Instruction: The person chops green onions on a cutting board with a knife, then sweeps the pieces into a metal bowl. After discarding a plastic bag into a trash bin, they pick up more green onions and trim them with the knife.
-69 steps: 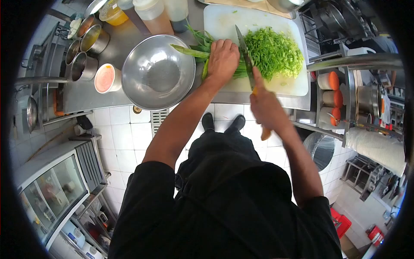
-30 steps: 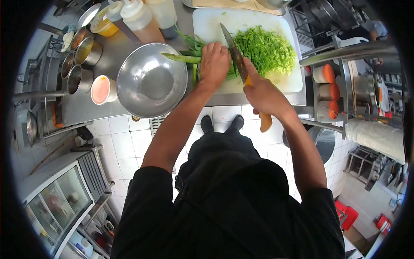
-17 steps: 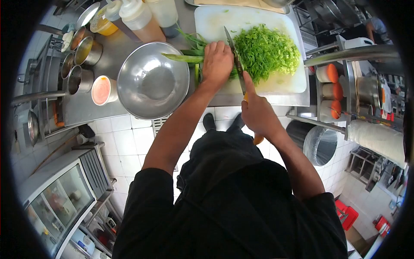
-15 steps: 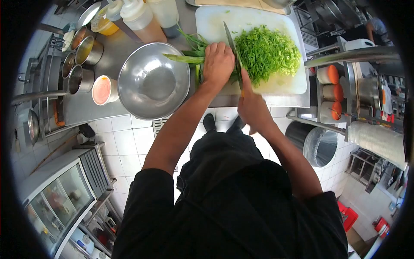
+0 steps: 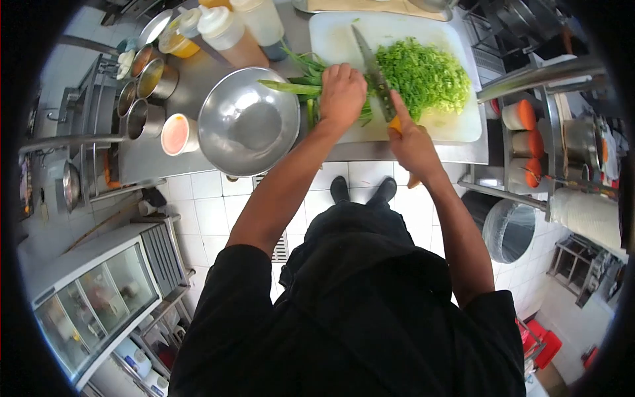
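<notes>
A white cutting board (image 5: 334,33) lies on the steel table. My left hand (image 5: 344,94) is closed over a bunch of green onions (image 5: 286,87), whose long stalks stick out to the left past the board's edge. In my right hand (image 5: 417,147) is a knife (image 5: 372,65) with a yellow handle, its index finger stretched along the blade. Bits of green cling to the blade, which slants up and left, apart from my left hand. Right of the blade, touching or close to it, lies a heap of chopped greens (image 5: 420,76).
Left of the board stands a steel bowl (image 5: 248,122), with green stalk tips over its rim. Farther left are a white tub (image 5: 179,135), several steel pots (image 5: 157,79) and squeeze bottles (image 5: 225,33). A metal rail (image 5: 546,79) and a lined bin (image 5: 509,231) are at the right.
The knife has moved rightward, away from my left fingers toward the chopped heap, and tilts more. My left hand stays on the green onions. The whole view has shifted slightly.
</notes>
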`<state>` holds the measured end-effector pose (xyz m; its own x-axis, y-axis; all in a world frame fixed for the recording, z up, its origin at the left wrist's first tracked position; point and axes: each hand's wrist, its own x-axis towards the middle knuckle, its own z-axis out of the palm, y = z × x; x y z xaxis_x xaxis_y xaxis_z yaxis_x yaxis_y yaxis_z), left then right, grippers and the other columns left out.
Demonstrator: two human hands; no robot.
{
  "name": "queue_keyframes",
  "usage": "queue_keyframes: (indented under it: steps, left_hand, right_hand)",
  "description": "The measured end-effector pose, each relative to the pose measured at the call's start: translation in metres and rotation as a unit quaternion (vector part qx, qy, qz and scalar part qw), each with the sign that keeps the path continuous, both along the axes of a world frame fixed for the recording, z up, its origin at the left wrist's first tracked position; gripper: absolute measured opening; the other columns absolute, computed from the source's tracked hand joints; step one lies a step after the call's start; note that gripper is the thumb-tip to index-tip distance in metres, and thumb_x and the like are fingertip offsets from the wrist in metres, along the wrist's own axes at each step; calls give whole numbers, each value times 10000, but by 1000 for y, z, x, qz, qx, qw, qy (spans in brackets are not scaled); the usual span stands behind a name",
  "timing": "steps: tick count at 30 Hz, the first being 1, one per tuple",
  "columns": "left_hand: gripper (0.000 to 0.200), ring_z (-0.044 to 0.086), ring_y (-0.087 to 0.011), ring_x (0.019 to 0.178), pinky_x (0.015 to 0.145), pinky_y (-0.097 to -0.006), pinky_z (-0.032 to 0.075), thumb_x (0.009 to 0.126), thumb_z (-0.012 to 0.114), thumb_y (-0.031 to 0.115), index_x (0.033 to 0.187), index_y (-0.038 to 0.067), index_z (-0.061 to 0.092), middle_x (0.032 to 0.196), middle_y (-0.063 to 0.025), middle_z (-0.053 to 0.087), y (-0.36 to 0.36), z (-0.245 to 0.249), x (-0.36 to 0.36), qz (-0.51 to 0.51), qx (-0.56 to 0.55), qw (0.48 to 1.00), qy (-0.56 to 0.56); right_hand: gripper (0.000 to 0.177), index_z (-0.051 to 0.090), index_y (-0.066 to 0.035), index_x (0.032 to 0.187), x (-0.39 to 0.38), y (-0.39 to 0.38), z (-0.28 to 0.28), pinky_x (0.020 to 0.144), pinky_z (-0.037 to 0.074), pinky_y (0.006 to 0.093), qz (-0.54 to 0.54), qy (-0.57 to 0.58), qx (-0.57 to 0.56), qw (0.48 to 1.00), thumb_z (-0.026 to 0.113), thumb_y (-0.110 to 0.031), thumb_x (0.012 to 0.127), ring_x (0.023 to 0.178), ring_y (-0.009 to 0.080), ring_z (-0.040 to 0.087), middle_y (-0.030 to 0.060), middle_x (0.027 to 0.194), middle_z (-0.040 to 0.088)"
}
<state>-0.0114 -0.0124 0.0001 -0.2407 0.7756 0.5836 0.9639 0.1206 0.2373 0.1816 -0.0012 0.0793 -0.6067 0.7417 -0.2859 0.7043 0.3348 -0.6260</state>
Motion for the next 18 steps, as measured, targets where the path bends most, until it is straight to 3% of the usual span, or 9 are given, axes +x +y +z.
queue_keyframes:
  steps: [4,5,11,18]
  left_hand:
    - [95,559,-310,911,844,-438,441,822,659,136,815,42,664,894,-110,580,6,-4,2,20,31,999,2]
    - [133,559,-291,922,859,-428,434,827,620,141,791,28,682,881,-110,590,6,-5,3,22,32,999,2]
    - [122,556,-297,947,867,-433,430,823,626,128,803,24,684,891,-113,593,5,-2,4,27,22,999,-17]
    - [133,555,-338,958,886,-463,432,869,599,117,864,1,663,935,-152,590,-1,8,4,2,-3,997,-77]
  right_hand:
    - [816,140,-190,1607,-13,1,-1,856,512,539,-13,-17,35,999,574,-135,917,863,471,660,285,913,692]
    - [859,137,-117,1597,-17,-1,-8,795,529,540,0,15,114,993,631,-145,894,805,461,671,274,863,694]
    - [987,105,-58,1586,-47,10,-7,768,551,519,-16,5,135,991,734,-169,834,809,440,684,246,870,708]
    - [942,147,-52,1577,-64,5,-17,744,549,535,-46,-7,160,986,717,-178,837,792,467,680,278,846,696]
